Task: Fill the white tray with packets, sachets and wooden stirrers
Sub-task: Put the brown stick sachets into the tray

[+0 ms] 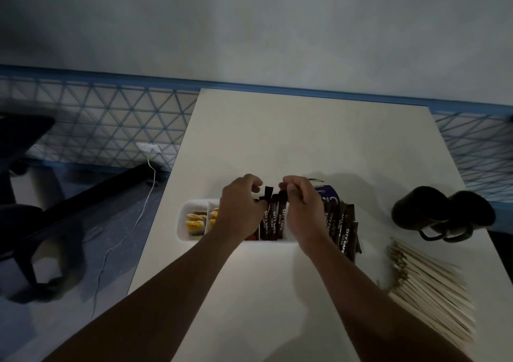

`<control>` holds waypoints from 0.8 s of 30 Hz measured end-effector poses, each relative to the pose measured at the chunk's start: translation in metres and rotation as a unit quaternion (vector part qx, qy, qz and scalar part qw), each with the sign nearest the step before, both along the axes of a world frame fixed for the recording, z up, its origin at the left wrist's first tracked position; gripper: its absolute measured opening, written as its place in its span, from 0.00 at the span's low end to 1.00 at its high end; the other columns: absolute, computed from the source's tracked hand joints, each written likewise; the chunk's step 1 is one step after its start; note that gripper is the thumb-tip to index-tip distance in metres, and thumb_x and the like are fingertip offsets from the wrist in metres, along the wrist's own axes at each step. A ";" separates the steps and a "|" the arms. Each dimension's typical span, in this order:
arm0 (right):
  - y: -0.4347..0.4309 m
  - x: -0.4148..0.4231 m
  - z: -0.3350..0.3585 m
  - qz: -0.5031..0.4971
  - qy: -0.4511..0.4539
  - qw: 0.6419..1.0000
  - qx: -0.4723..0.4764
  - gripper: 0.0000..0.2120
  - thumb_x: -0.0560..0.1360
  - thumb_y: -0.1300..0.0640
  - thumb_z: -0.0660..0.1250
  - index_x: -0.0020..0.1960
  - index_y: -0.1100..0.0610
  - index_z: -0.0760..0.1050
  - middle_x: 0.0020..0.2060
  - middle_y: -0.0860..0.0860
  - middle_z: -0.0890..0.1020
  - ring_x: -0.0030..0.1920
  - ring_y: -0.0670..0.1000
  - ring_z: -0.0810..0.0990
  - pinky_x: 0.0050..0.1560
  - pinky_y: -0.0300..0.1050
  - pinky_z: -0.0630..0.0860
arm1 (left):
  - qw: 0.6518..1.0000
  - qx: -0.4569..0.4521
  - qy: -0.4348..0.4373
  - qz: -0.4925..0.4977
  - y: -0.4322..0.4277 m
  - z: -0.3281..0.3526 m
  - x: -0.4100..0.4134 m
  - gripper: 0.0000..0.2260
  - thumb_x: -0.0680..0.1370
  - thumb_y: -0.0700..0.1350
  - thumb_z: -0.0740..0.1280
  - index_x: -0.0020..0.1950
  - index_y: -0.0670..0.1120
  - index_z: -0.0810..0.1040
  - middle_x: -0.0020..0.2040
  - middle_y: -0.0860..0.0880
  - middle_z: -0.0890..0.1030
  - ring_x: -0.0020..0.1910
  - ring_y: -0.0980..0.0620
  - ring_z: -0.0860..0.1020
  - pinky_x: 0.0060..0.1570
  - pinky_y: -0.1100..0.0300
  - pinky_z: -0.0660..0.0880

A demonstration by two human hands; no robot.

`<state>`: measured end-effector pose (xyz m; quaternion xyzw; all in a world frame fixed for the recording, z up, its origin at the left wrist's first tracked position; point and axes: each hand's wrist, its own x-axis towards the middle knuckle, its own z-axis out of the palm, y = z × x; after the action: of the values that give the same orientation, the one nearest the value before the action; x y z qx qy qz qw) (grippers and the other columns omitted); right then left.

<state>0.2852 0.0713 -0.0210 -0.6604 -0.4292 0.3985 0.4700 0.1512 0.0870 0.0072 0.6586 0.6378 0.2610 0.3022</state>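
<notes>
The white tray [185, 222] lies in the middle of the white table [305, 139], divided into compartments. Yellow packets [195, 222] fill its two left compartments. Dark brown stick sachets [273, 220] stand upright in a middle compartment. My left hand [241, 209] and my right hand [302, 209] are both over that compartment, fingers pinched on the tops of the standing sachets. More dark sachets [342, 228] lie loose just right of my right hand. Wooden stirrers [427, 286] are piled at the table's right.
Two black mugs [441, 213] lie on their sides at the right. A white and purple container [326, 192] sits behind my right hand. Left of the table are a dark chair, a white cable [125, 231] and a wall socket.
</notes>
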 end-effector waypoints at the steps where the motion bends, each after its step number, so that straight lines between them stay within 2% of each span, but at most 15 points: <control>1: 0.000 0.002 0.001 -0.001 -0.003 1.000 -0.001 0.11 0.83 0.61 0.58 0.59 0.54 0.78 0.50 0.46 0.83 0.48 0.37 0.80 0.49 0.32 0.75 | 1.000 0.003 -0.003 0.000 0.000 0.002 0.000 0.17 0.72 0.40 0.74 0.59 0.47 0.78 0.53 0.50 0.81 0.46 0.52 0.80 0.49 0.60 0.77; 4: -0.003 0.012 0.004 -0.007 0.002 1.000 -0.006 0.12 0.82 0.62 0.58 0.58 0.54 0.78 0.50 0.47 0.84 0.51 0.43 0.81 0.54 0.38 0.77 | 1.000 0.022 -0.015 -0.003 0.000 0.010 0.005 0.14 0.73 0.41 0.73 0.57 0.47 0.79 0.50 0.52 0.81 0.42 0.53 0.80 0.46 0.62 0.77; 7: -0.008 0.024 0.008 -0.012 0.000 1.000 -0.012 0.11 0.80 0.64 0.62 0.57 0.54 0.79 0.49 0.48 0.84 0.50 0.45 0.82 0.54 0.40 0.78 | 0.999 0.032 -0.024 -0.022 -0.001 0.017 0.016 0.09 0.74 0.42 0.71 0.54 0.47 0.81 0.45 0.53 0.82 0.39 0.57 0.80 0.43 0.67 0.75; 11: -0.018 0.049 0.015 -0.045 -0.047 0.998 -0.024 0.09 0.79 0.62 0.64 0.53 0.53 0.81 0.44 0.46 0.85 0.42 0.44 0.82 0.42 0.33 0.77 | 0.996 0.001 -0.020 -0.082 -0.001 0.022 0.036 0.06 0.76 0.43 0.70 0.51 0.46 0.82 0.43 0.54 0.82 0.41 0.58 0.79 0.41 0.74 0.71; 14: -0.028 0.073 0.013 -0.082 -0.085 0.991 -0.065 0.07 0.79 0.58 0.65 0.52 0.50 0.80 0.39 0.47 0.84 0.32 0.42 0.82 0.29 0.37 0.76 | 0.991 -0.051 -0.018 -0.124 0.000 0.023 0.057 0.06 0.76 0.45 0.70 0.52 0.47 0.81 0.44 0.53 0.81 0.43 0.57 0.79 0.42 0.66 0.76; 16: -0.033 0.089 0.006 -0.094 -0.116 0.984 -0.099 0.06 0.79 0.58 0.65 0.51 0.51 0.80 0.40 0.48 0.83 0.35 0.44 0.82 0.29 0.38 0.74 | 0.988 -0.071 -0.007 -0.139 0.001 0.023 0.070 0.06 0.76 0.45 0.69 0.52 0.47 0.81 0.43 0.54 0.80 0.41 0.59 0.77 0.38 0.69 0.72; 18: -0.039 0.106 -0.001 -0.102 -0.135 0.977 -0.132 0.05 0.78 0.58 0.66 0.50 0.52 0.80 0.41 0.48 0.83 0.40 0.48 0.82 0.34 0.44 0.78 | 0.984 -0.080 0.005 -0.158 0.004 0.021 0.086 0.07 0.76 0.44 0.68 0.53 0.45 0.81 0.44 0.52 0.81 0.43 0.57 0.78 0.38 0.71 0.71; 20: -0.045 0.119 -0.007 -0.102 -0.156 0.968 -0.167 0.03 0.77 0.59 0.67 0.48 0.54 0.79 0.39 0.50 0.82 0.39 0.50 0.82 0.40 0.51 0.83 | 0.981 -0.091 0.016 -0.173 0.009 0.021 0.101 0.09 0.76 0.43 0.68 0.54 0.42 0.81 0.47 0.47 0.83 0.48 0.51 0.80 0.46 0.64 0.77; 22: -0.051 0.129 -0.014 -0.093 -0.180 0.959 -0.198 0.01 0.77 0.59 0.68 0.47 0.56 0.78 0.39 0.51 0.82 0.39 0.50 0.82 0.42 0.50 0.83 | 0.977 -0.108 0.041 -0.178 0.014 0.019 0.115 0.12 0.75 0.43 0.69 0.56 0.40 0.80 0.50 0.43 0.82 0.50 0.46 0.80 0.52 0.54 0.79; 24: -0.056 0.136 -0.020 -0.085 -0.193 0.952 -0.221 0.03 0.76 0.58 0.70 0.47 0.56 0.78 0.40 0.52 0.81 0.40 0.49 0.82 0.41 0.46 0.81 | 0.971 -0.137 0.074 -0.181 0.021 0.014 0.128 0.16 0.74 0.44 0.71 0.59 0.38 0.78 0.53 0.42 0.81 0.52 0.44 0.80 0.54 0.50 0.79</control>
<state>0.4214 0.0156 -0.0412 -0.8460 -0.3556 0.3068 0.2523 0.2794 0.1077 0.0207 0.7328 0.5585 0.0630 0.3835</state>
